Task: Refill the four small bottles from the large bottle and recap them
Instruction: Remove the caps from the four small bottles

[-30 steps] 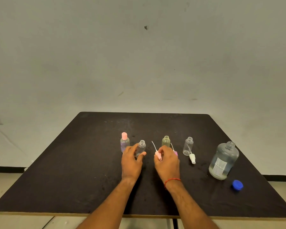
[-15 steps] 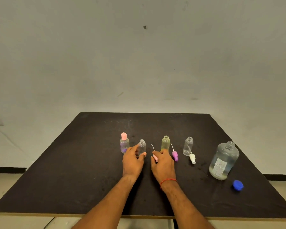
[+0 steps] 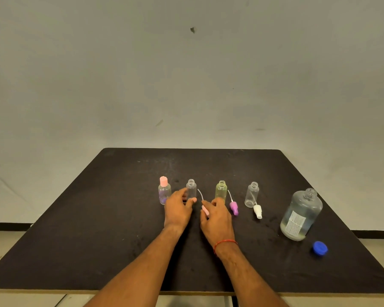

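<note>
1. I am gripping the uncapped clear bottle (image 3: 191, 188) near its base with my left hand (image 3: 177, 210), thumb in front and fingers curling round its left side. It is standing upright, second from the left in the row.
2. My right hand (image 3: 216, 216) is lying with loosely bent fingers over the pink spray cap (image 3: 205, 211), just right of that bottle. I cannot tell whether I am pinching the cap or only touching it. Its thin tube is slanting up and to the left.
3. The pink-capped bottle (image 3: 164, 192) is standing closed, just left of my left hand.
4. The yellow-green bottle (image 3: 221, 190) is standing open beyond my right fingertips, with the purple spray cap (image 3: 234, 207) lying just to its right.
5. Further right, the last small bottle (image 3: 252, 193) is standing open, the white spray cap (image 3: 258, 211) lying at its foot.
6. The large bottle (image 3: 302, 214) is standing open at the right, partly filled with clear liquid, its blue cap (image 3: 320, 248) lying nearby, closer to me.
7. Everything is sitting on the black table (image 3: 98, 218). A red thread (image 3: 225, 242) is circling my right wrist.
</note>
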`<state>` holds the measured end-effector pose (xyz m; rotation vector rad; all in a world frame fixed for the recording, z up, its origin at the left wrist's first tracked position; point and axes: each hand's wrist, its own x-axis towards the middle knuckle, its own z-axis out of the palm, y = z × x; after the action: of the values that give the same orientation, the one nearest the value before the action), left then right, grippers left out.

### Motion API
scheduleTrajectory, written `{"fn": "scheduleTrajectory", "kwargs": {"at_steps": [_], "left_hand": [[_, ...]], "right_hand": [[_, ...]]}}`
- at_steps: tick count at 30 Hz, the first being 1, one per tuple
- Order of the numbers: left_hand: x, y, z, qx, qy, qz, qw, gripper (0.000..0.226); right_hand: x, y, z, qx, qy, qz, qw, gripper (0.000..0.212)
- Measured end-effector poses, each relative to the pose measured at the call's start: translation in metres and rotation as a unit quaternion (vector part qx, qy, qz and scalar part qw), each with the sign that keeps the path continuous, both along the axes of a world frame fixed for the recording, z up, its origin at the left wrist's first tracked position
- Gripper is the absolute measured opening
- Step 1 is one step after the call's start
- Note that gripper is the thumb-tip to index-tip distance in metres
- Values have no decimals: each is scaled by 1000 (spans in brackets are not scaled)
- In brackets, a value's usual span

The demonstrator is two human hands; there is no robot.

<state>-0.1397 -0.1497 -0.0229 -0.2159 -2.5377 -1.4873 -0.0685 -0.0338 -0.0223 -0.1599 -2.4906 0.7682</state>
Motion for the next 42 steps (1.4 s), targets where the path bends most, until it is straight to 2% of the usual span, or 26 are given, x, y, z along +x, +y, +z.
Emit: {"fn": "scheduleTrajectory", "kwargs": {"at_steps": [6, 13, 23, 30, 42], "left_hand": [[4, -1, 2, 4, 4, 11, 1000, 43], [5, -1, 3, 7, 12, 11, 1000, 33], [6, 0, 5, 4, 13, 11, 1000, 35], [6, -1, 4, -2, 7, 12, 1000, 36], [8, 0, 5, -3, 4, 8, 1000, 39]], "right_hand": [[-1, 2, 0, -3, -4, 5, 1000, 21], [1, 0, 2, -20, 1, -7, 1000, 20], [2, 1, 4, -54, -10, -15, 998, 33], [2, 1, 4, -51, -12, -11, 999, 24], [1, 1, 5, -54, -24, 0, 998, 30]]}}
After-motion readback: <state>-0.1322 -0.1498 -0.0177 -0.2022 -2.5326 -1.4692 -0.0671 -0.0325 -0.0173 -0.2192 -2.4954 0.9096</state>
